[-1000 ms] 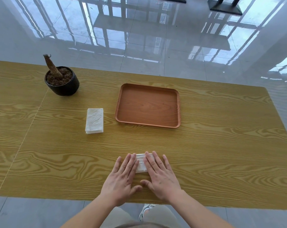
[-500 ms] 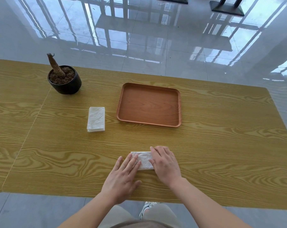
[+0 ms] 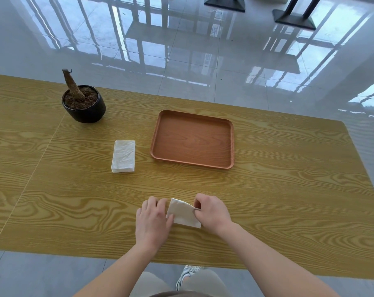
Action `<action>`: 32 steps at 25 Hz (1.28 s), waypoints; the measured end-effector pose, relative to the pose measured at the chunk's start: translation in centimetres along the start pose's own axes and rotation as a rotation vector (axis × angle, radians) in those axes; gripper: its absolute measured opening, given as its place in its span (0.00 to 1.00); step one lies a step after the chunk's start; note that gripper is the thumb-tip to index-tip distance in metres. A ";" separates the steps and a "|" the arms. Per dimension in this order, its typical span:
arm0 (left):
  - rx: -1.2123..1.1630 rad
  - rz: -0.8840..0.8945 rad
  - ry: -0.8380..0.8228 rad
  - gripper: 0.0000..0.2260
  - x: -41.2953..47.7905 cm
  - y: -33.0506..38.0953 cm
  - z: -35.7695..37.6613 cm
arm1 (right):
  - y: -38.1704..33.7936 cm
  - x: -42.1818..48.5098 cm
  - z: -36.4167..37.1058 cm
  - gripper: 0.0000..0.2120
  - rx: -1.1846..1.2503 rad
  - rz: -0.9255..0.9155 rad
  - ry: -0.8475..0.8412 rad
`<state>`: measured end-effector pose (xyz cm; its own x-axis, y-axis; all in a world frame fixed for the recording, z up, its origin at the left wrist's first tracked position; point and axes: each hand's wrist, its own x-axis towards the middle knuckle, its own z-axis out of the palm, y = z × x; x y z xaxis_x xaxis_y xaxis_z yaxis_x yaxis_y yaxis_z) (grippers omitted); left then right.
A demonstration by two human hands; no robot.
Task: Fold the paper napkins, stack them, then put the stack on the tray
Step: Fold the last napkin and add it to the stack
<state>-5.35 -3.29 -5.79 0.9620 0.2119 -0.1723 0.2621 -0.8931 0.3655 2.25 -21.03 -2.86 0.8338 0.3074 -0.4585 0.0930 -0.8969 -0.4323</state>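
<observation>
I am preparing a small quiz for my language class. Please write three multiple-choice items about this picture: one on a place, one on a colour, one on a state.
1. Where does the napkin stack lie?
A) on the table, left of the tray
B) on the tray
C) on the floor

2. What colour is the pot?
A) white
B) black
C) red

3. What does the right hand do?
A) rests flat
B) lifts the tray
C) pinches a napkin

Answers: 1 A, it lies on bare wood beside the tray; 2 B, its wall looks black; 3 C, its fingers close on the napkin's edge.
</observation>
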 end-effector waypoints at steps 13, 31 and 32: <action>-1.208 -0.581 -0.382 0.20 0.4 2.0 -2.4 | -2.8 -0.5 -0.4 0.06 0.953 0.234 0.107; -1.068 -0.502 0.017 0.01 0.6 -2.5 -5.5 | -6.6 1.5 1.2 0.04 0.694 0.087 0.078; -1.061 -0.500 0.033 0.02 0.6 -3.0 -5.8 | -7.0 1.8 1.2 0.04 0.679 0.076 0.074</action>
<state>-5.10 1.77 -1.70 0.7312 0.4694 -0.4950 0.5293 0.0672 0.8457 2.44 -13.78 -1.59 0.8619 0.2069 -0.4629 -0.3088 -0.5098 -0.8029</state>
